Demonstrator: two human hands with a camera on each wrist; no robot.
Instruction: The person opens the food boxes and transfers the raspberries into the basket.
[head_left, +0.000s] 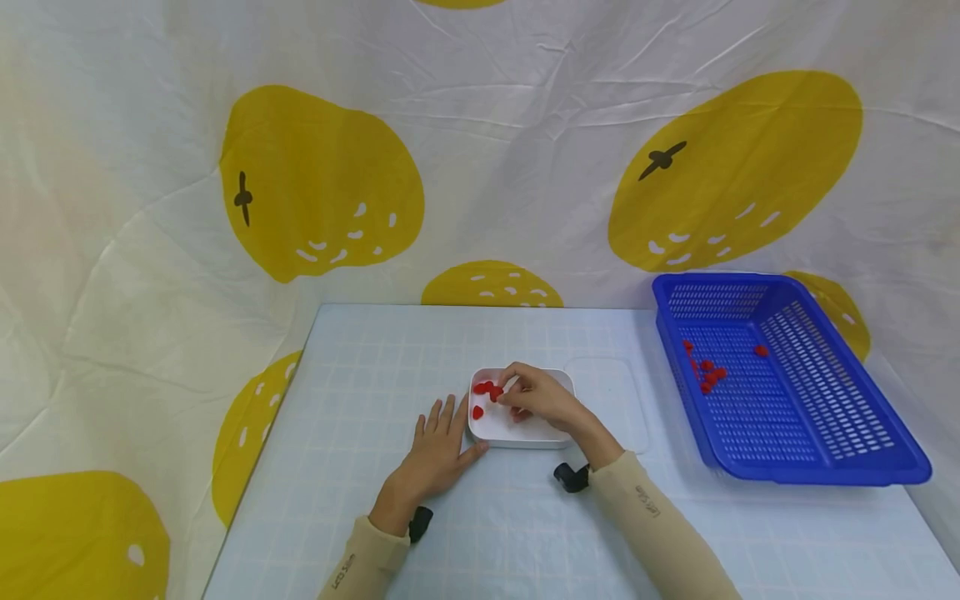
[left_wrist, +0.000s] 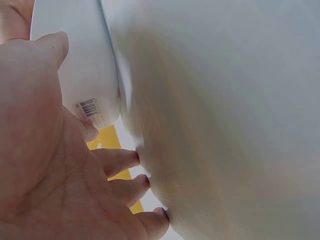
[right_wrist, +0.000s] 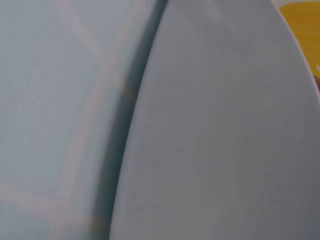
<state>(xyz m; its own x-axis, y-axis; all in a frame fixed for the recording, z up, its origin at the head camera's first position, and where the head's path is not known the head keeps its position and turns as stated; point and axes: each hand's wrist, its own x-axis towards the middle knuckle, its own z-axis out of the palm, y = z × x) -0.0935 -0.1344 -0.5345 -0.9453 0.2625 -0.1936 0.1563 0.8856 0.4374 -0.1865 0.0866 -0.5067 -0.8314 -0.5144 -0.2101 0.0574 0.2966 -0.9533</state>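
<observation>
A white rectangular container (head_left: 517,433) sits mid-table, its wall and barcode label (left_wrist: 88,107) also visible in the left wrist view. Over its left half, my right hand (head_left: 543,396) reaches in and pinches a small red piece (head_left: 496,393) between thumb and fingers. Other red pieces (head_left: 477,412) lie on the container floor nearby. My left hand (head_left: 435,454) rests with fingers extended beside the container's left side, its thumb along the front left corner. In the right wrist view only the container's outer wall (right_wrist: 215,125) fills most of the picture.
A blue perforated basket (head_left: 817,471) stands at the right with several red pieces (head_left: 707,377) inside, most of them near its left wall. A thin transparent lid (head_left: 611,408) lies on the table (head_left: 360,367) just right of the container. Behind hangs a fruit-patterned curtain (head_left: 510,183).
</observation>
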